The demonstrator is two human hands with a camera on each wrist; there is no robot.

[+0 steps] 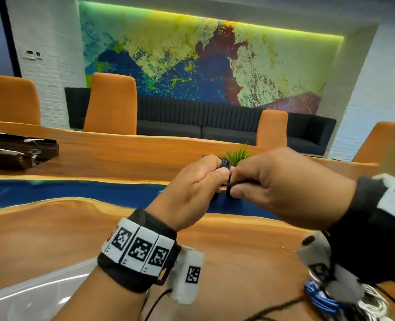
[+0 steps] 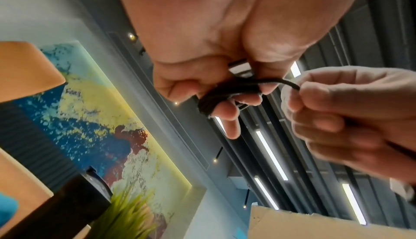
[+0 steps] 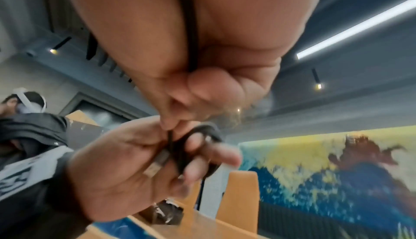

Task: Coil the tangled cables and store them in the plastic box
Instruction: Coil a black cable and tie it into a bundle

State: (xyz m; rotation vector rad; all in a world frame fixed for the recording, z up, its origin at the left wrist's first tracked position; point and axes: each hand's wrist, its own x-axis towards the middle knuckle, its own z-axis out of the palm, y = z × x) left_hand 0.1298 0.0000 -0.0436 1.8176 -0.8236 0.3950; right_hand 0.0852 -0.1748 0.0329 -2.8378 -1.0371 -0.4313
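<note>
Both hands are raised above the wooden table [image 1: 53, 228]. My left hand [image 1: 216, 173] holds a small coil of black cable [image 1: 225, 162] wound round its fingers. In the left wrist view the coil [image 2: 225, 95] wraps the first two fingers. My right hand [image 1: 234, 185], just to the right and touching the left, pinches the loose strand [image 2: 290, 84] leading off the coil. In the right wrist view the strand [image 3: 191, 38] runs through the right palm, and a USB plug [image 3: 157, 161] lies in the left palm. The clear plastic box [image 1: 30, 290] sits at lower left.
A tangle of blue and white cables [image 1: 326, 300] lies on the table at lower right under my right wrist. A brown case [image 1: 18, 151] sits far left, a green plant [image 1: 238, 155] behind my hands. Orange chairs [image 1: 111, 105] line the far side.
</note>
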